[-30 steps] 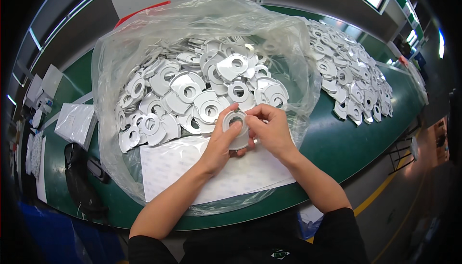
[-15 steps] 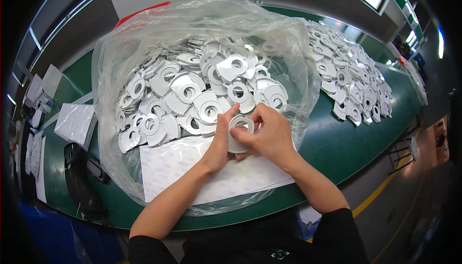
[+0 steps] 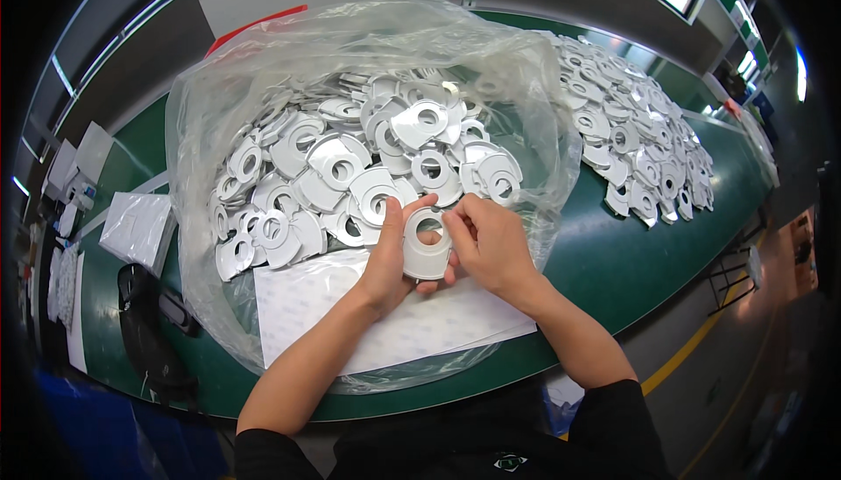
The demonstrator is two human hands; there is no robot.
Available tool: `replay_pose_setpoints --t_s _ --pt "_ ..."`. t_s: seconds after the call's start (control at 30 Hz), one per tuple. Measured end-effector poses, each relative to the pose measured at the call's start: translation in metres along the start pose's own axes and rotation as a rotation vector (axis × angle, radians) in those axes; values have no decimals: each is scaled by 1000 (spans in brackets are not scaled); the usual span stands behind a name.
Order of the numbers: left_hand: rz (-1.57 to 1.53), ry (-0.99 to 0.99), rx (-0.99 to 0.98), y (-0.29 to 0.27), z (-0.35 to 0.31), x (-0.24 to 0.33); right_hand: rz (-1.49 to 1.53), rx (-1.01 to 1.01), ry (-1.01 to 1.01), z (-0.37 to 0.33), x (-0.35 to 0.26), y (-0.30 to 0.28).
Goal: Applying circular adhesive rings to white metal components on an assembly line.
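My left hand (image 3: 387,261) holds a white plastic part (image 3: 427,259), a flat piece with a raised ring around a round hole and a wider curved end. The thumb lies along its left side and the fingers support it from behind. At the ring's upper right edge, my right hand (image 3: 492,243) has thumb and forefinger pinched together, touching the rim. Whatever may be between those fingertips is hidden. Just beneath both hands lie white sheets (image 3: 320,314) with a faint pattern. Beyond them, a heap of similar white parts (image 3: 342,160) fills an opened clear plastic bag (image 3: 206,112).
Another pile of white parts (image 3: 644,130) covers the right of the green table (image 3: 604,257). On the left are a wrapped white packet (image 3: 137,228), a black pouch (image 3: 144,322) and a small dark device (image 3: 178,312). A red strip (image 3: 258,27) shows behind the bag.
My right thumb has come out of the ring's hole, and the right fingers now pinch at its upper right edge. The part's face is turned more into view. My left hand keeps its hold.
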State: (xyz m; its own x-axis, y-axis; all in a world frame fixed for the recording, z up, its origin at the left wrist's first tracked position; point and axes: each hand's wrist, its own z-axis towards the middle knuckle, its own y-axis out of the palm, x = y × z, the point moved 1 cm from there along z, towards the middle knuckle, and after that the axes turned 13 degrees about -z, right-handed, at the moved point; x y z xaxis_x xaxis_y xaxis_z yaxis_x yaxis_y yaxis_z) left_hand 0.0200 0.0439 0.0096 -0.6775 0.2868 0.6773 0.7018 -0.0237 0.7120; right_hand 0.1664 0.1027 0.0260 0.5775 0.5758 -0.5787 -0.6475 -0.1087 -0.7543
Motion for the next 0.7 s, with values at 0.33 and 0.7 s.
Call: replay_pose_setpoints --t_s 0.33,0.7 --pt "52 175 23 1 3 -8 1065 461 401 39 56 -72" --pt "146 131 -66 -1 7 -11 -550 198 -1 33 83 -20"
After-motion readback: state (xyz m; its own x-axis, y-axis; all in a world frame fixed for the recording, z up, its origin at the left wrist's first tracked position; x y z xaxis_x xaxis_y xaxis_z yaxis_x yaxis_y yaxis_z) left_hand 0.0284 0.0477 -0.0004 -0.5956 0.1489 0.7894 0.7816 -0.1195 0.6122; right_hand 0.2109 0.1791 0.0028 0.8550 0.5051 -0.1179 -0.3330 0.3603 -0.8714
